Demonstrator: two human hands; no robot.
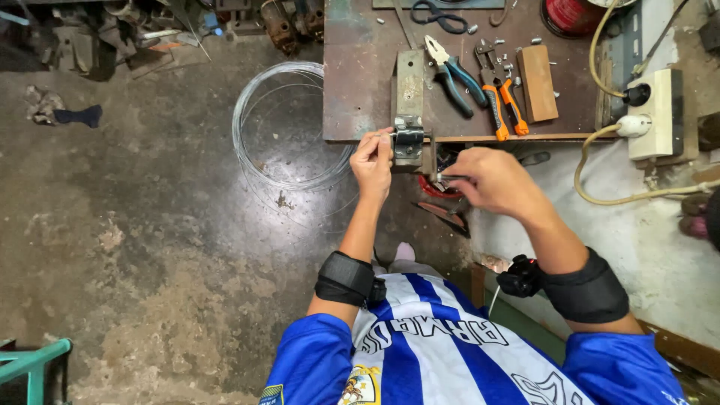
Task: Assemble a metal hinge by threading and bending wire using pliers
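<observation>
At the front edge of a worn workbench (pixel 360 90), a person works on a small metal clamp fixture (pixel 409 139) fixed to an upright steel plate (pixel 409 86). The left hand (pixel 373 161) pinches closed against the fixture's left side — what it grips is too small to tell. The right hand (pixel 491 180), curled shut, holds a slim metal tool or pin (pixel 448 178) just right of the fixture. The step looks like feeding or setting a piece in the clamp; the next move calls for steady alignment. The fixture is grey, scuffed, box-like. A wire coil (pixel 289 124) lies on the floor left of it — pliers (pixel 454 75) rest behind.
</observation>
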